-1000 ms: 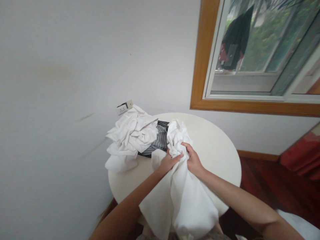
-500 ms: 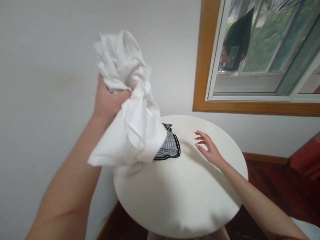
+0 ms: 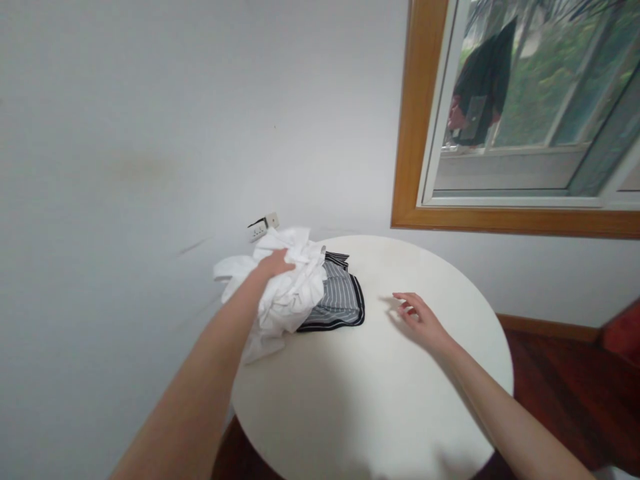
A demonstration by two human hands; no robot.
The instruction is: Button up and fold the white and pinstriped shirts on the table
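A crumpled white cloth [image 3: 303,290] lies heaped on the left side of the round white table [image 3: 390,393], with part of it hanging past the edge by the wall. My left hand [image 3: 276,262] is sunk into the top of this heap, its thumb showing and its other fingers mostly hidden in the folds. Partly under the white cloth is a grey striped fabric piece [image 3: 343,300] with black-and-white striped edging. Over the right half of the table hovers my right hand [image 3: 417,319], empty, its fingers loosely bent and apart.
A wall socket [image 3: 258,231] sits just behind the heap. The wood-framed window [image 3: 405,160] is at the upper right, with a dark hanging item [image 3: 483,87] beyond the glass. Something red [image 3: 623,333] stands on the dark wood floor at the right.
My left hand has brought the white cloth down from the air onto the table's left side, partly over the striped fabric. My right hand has sunk slightly lower in view, still empty.
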